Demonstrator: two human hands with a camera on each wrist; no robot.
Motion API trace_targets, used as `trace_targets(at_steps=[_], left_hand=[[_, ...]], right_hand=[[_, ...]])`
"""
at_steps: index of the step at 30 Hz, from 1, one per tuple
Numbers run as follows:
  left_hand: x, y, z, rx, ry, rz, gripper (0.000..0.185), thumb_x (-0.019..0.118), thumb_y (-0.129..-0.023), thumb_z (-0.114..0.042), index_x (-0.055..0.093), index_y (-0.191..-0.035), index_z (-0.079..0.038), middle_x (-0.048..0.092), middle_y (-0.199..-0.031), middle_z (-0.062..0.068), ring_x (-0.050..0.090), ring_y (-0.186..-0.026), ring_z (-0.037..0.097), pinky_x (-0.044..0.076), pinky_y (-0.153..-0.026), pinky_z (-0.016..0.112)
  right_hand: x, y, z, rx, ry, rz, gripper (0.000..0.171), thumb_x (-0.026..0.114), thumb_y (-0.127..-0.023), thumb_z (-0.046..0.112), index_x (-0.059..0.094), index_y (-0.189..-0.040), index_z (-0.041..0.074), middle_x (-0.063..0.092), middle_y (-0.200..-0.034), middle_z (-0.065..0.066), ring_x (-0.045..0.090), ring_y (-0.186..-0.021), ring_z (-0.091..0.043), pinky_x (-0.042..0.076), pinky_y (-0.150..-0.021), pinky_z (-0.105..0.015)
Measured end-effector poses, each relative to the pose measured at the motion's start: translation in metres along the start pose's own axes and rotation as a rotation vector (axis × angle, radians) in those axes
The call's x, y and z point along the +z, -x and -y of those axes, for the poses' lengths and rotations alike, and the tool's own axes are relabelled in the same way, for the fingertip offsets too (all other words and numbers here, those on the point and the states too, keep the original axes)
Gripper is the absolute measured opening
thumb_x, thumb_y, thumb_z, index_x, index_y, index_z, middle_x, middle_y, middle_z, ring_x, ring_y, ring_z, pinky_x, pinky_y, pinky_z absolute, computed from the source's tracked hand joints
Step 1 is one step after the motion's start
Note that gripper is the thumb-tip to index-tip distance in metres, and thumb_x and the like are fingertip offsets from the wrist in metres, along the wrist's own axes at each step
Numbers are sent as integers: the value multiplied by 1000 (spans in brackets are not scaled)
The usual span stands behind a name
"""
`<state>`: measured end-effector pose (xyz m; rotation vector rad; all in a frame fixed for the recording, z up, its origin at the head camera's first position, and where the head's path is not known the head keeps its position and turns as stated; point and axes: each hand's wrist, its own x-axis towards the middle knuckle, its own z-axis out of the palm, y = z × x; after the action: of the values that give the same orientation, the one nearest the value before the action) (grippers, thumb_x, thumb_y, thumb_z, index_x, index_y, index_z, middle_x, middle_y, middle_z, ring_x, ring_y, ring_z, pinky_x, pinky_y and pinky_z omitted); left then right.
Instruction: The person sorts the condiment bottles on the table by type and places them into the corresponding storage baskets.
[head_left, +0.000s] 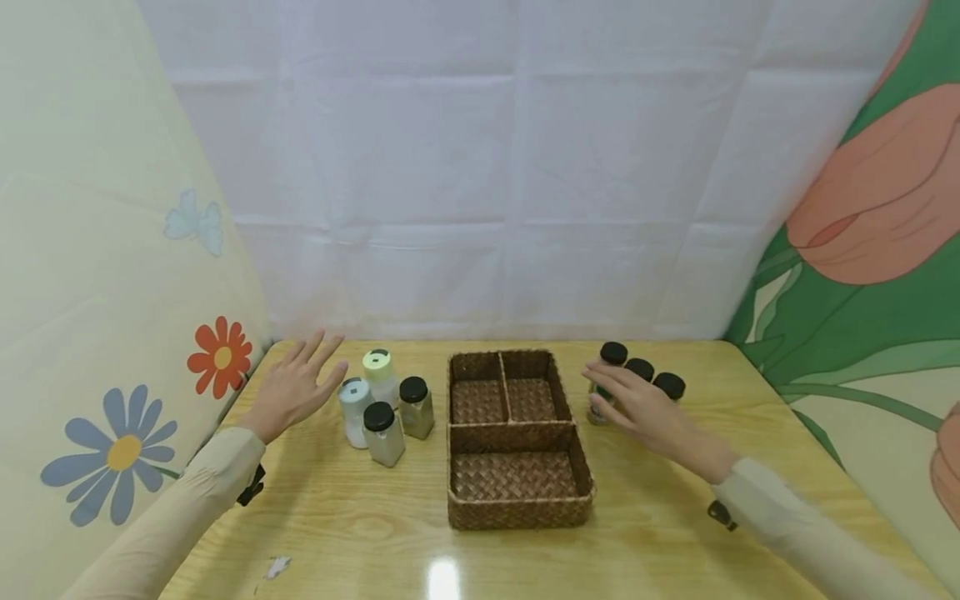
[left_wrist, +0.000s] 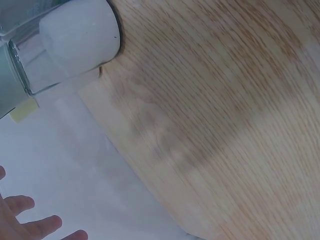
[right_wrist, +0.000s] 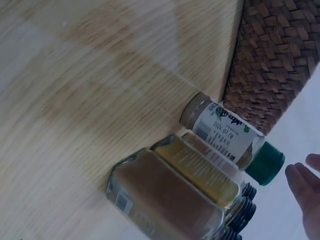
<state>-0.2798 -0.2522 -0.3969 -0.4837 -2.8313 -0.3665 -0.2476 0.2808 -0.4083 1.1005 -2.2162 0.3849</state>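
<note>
A brown woven basket (head_left: pixel 517 433) with three compartments, nothing inside, stands mid-table. Left of it is a cluster of jars: a white-capped one (head_left: pixel 354 412), a pale-green-lidded one (head_left: pixel 379 372) and two with black lids (head_left: pixel 383 433) (head_left: pixel 416 407). My left hand (head_left: pixel 300 383) hovers open just left of them, fingers spread, holding nothing. Right of the basket stand three black-lidded jars (head_left: pixel 640 368). My right hand (head_left: pixel 626 400) is flat and open over their near side. The right wrist view shows a green-capped bottle (right_wrist: pixel 235 142) beside two square jars (right_wrist: pixel 170 200) and the basket (right_wrist: pixel 275 60).
The wooden table (head_left: pixel 360 525) is shut in by a white cloth backdrop (head_left: pixel 480 208), a flower-printed panel on the left (head_left: pixel 112 333) and a tulip-printed panel on the right (head_left: pixel 862 292). In the left wrist view, a jar of white contents (left_wrist: pixel 75 40) stands near the table's far edge.
</note>
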Motion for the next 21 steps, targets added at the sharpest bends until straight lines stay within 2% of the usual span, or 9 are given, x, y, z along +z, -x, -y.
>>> trace_targets(at_steps=[5,8,11,16,21], left_hand=[[1,-1,0,0,-3,3,65,36,-104,-52,31,-156,-12,21,-160,22,28,-137,53,31,-102,67],[2,-1,0,-4,-1,6,65,37,-104,-51,31,-156,-12,21,-160,22,28,-138,52,31,-102,67],[2,-2,-1,-6,0,7,65,38,-104,-50,31,-156,-12,21,-160,22,28,-138,52,32,-101,67],[2,-2,-1,-7,-4,6,65,37,-105,-50,31,-156,-12,21,-160,22,29,-137,52,32,-101,67],[2,-1,-2,-8,-2,16,64,36,-105,-51,29,-157,-14,20,-160,22,28,-138,52,32,-100,68]], right_hand=[[3,-4,4,24,-6,5,41,56,-103,23,57,-135,-3,58,-130,-25,61,-108,-38,55,-69,-43],[5,-6,5,35,-2,20,41,61,-100,17,57,-135,-3,57,-130,-25,67,-88,-28,53,-58,-31],[7,-6,7,63,-10,45,43,65,-96,12,56,-135,-3,57,-131,-24,63,-67,-18,45,-49,-23],[10,-9,10,142,-32,104,48,67,-92,4,53,-138,-5,56,-132,-26,64,-64,-17,41,-44,-20],[13,-12,15,225,-60,191,48,62,-97,8,48,-141,-7,54,-134,-29,67,-69,-18,44,-47,-21]])
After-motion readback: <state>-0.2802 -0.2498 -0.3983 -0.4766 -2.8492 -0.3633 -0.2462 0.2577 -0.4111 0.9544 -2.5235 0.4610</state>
